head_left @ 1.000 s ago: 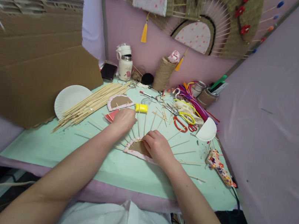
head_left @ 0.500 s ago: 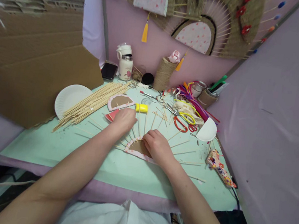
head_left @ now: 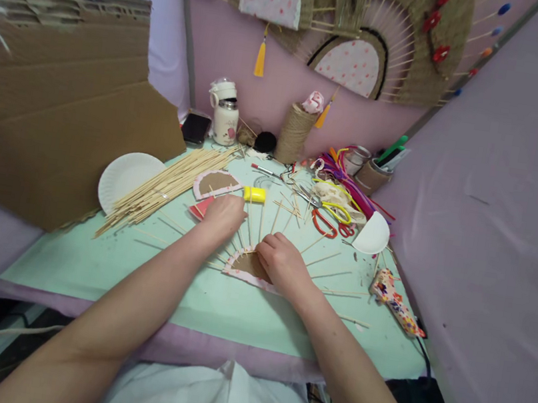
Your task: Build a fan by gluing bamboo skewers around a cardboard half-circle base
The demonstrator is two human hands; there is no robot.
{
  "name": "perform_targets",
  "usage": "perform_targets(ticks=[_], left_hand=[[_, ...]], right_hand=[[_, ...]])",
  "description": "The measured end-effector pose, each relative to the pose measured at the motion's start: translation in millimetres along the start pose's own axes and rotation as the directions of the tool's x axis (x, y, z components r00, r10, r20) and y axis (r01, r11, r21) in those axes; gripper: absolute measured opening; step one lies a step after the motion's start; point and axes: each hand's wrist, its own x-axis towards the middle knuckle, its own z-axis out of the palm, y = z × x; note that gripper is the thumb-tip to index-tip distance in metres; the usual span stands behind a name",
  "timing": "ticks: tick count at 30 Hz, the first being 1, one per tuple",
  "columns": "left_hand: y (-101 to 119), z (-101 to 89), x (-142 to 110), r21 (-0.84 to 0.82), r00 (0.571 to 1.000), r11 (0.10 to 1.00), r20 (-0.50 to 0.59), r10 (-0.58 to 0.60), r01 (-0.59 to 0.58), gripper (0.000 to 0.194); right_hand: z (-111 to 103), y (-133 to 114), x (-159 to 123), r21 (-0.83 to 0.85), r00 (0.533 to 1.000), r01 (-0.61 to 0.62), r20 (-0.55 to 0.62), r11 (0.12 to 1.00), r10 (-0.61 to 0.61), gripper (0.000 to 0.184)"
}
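A half-circle of brown cardboard [head_left: 252, 265] with a pink-patterned cloth rim lies on the table in front of me. Thin bamboo sticks [head_left: 261, 224] spread out from its curved edge as a fan. My left hand [head_left: 224, 216] is closed around the outer part of a stick at the fan's upper left, next to a red piece [head_left: 201, 207]. Bent over the cardboard's curved edge, my right hand [head_left: 280, 258] has its fingers pinched together where the sticks meet the rim; its fingertips are partly hidden.
A second cloth-rimmed half-circle [head_left: 215, 184] and a yellow block [head_left: 254, 194] lie beyond my left hand. Bundled sticks [head_left: 170, 183] overlap a paper plate [head_left: 126, 173]. Scissors [head_left: 325, 223] and a half plate [head_left: 373, 233] lie right, near a flower-patterned glue gun [head_left: 395, 301] with a cord.
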Motion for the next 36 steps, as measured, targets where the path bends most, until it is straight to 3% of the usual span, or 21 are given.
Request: perform_targets(ticks=[8, 12, 15, 17, 20, 22, 24, 27, 31, 36], left_hand=[[-0.8, 3.7, 1.4, -0.005, 1.000, 1.000, -0.025, -0.005, 0.005, 0.030], [-2.5, -3.9, -1.5, 0.017, 0.996, 0.999, -0.085, -0.027, 0.028, 0.031], [5.6, -13.2, -21.8, 0.062, 0.986, 0.998, -0.169, 0.009, 0.002, 0.031], [16.4, -14.0, -45.3, 0.085, 0.972, 0.991, -0.203, 0.121, -0.105, 0.032], [30.9, -5.1, -80.5, 0.052, 0.947, 0.959, -0.153, 0.282, -0.277, 0.029], [31.6, 0.0, -89.9, 0.000, 0.946, 0.956, -0.141, 0.290, -0.293, 0.029], [23.5, -2.8, -81.3, -0.020, 0.952, 0.969, -0.194, 0.236, -0.245, 0.032], [3.9, -21.6, -40.9, 0.011, 0.960, 0.989, -0.239, 0.148, -0.150, 0.036], [-8.6, -42.3, 19.8, 0.051, 0.985, 0.996, -0.153, 0.074, -0.067, 0.044], [-2.2, -31.7, 53.9, 0.016, 0.998, 0.998, 0.038, 0.055, -0.056, 0.082]], right_hand=[[-3.4, -2.0, 1.2, -0.001, 1.000, -0.009, 0.009, 1.000, 0.009, 0.020], [-4.3, -2.3, 1.3, 0.008, 1.000, -0.006, 0.006, 1.000, 0.006, 0.020], [-2.8, -1.9, 1.3, 0.012, 1.000, -0.005, -0.009, 1.000, 0.005, 0.020], [-0.6, -1.4, 1.5, 0.018, 1.000, -0.004, -0.019, 1.000, 0.004, 0.020], [3.4, -0.1, 1.7, 0.027, 0.999, -0.012, -0.041, 1.000, 0.013, 0.019], [5.3, 0.8, 1.5, 0.030, 0.998, -0.012, -0.054, 0.999, 0.014, 0.018], [5.7, 1.2, 1.3, 0.030, 0.999, -0.004, -0.050, 1.000, 0.006, 0.018], [3.4, 0.4, 1.0, 0.019, 0.999, 0.001, -0.035, 1.000, 0.000, 0.020], [-0.8, -1.8, 1.5, 0.009, 1.000, -0.011, -0.018, 1.000, 0.011, 0.019], [-3.7, -2.6, 2.0, 0.011, 1.000, -0.018, 0.011, 1.000, 0.017, 0.017]])
